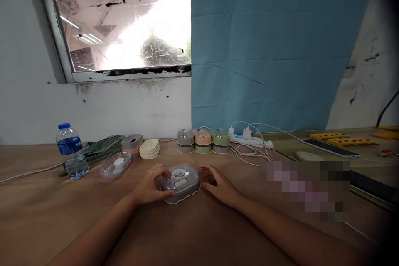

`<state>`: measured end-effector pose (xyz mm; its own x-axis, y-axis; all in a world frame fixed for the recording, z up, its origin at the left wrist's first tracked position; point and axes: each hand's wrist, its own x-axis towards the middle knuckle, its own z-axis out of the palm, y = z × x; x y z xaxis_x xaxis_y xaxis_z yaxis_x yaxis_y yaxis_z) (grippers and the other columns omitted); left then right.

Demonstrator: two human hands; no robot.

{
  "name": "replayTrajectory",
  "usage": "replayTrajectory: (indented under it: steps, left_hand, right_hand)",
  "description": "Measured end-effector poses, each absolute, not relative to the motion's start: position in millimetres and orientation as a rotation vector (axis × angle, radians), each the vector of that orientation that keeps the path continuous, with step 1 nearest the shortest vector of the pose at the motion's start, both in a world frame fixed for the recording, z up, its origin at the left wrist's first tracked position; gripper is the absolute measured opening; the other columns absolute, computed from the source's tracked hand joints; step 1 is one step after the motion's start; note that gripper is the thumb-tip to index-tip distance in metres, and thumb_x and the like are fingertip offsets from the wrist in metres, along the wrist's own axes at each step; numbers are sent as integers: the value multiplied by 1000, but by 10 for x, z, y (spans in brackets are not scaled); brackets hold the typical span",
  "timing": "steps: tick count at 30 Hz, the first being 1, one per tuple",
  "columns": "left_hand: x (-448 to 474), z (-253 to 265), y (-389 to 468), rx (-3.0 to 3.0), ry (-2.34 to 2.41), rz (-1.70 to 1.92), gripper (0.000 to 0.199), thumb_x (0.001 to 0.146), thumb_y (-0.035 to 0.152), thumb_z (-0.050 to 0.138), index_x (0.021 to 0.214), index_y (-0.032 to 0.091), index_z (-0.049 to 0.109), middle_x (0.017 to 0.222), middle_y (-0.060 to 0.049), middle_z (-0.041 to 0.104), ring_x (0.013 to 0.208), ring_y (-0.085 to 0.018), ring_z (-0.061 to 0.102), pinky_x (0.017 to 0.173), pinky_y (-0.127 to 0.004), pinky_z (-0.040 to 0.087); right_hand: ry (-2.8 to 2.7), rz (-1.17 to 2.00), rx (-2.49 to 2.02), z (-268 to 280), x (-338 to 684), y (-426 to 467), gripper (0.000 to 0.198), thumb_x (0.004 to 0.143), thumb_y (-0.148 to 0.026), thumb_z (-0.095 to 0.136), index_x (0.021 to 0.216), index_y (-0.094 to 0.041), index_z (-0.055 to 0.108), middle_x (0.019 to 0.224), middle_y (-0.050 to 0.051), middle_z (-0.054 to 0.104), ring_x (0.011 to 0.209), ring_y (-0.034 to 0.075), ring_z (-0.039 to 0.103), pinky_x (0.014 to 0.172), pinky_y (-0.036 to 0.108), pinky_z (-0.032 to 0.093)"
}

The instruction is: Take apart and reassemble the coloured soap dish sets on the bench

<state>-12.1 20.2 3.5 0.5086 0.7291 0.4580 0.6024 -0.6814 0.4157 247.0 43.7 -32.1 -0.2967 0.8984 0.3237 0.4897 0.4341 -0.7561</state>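
A grey oval soap box with a clear lid (181,183) sits on the brown table (199,232) in front of me. My left hand (151,184) grips its left end, thumb on the front edge and fingers curled over the lid. My right hand (218,185) rests on the table just right of the box, fingers slightly curled, close to its right end; whether it touches the box is unclear.
A loose clear lid (115,164) and a water bottle (71,151) lie at the left, by a green pouch (96,151). A grey box (132,143), stacked cream trays (149,149) and three coloured boxes (203,140) line the wall. A power strip (246,138) with cables lies right.
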Motion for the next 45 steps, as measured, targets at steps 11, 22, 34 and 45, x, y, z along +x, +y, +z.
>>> replayTrajectory:
  steps: [11, 22, 34, 45]
  left_hand:
    - [-71, -152, 310, 1936, 959, 1184, 43, 55, 31, 73, 87, 19, 48, 94, -3, 51, 94, -18, 52, 80, -28, 41]
    - [-31, -225, 411, 1372, 1011, 1258, 38, 71, 55, 50, 84, 21, 38, 78, 2, 56, 60, -15, 63, 48, -22, 45]
    - [-407, -273, 615, 1610, 1374, 1371, 37, 73, 49, 48, 89, 17, 56, 93, -5, 55, 69, -15, 59, 53, -23, 45]
    - [-471, -147, 462, 2454, 1240, 809, 22, 72, 41, 56, 80, 23, 66, 114, -6, 50, 110, -24, 41, 96, -38, 32]
  right_hand:
    - [-2127, 670, -859, -370, 2480, 387, 64, 71, -11, 50, 129, -22, 25, 129, 9, 39, 117, 20, 39, 99, 41, 32]
    - [-2447, 463, -730, -99, 2435, 120, 50, 67, -10, 50, 114, -23, 47, 133, 7, 32, 122, 23, 31, 100, 40, 28]
    - [-2517, 400, -719, -106, 2415, 141, 46, 57, -9, 53, 102, -21, 55, 113, 7, 49, 115, 22, 37, 97, 38, 29]
    - [-2508, 405, -719, -118, 2415, 143, 45, 58, -10, 54, 101, -21, 55, 112, 6, 49, 115, 22, 37, 97, 37, 30]
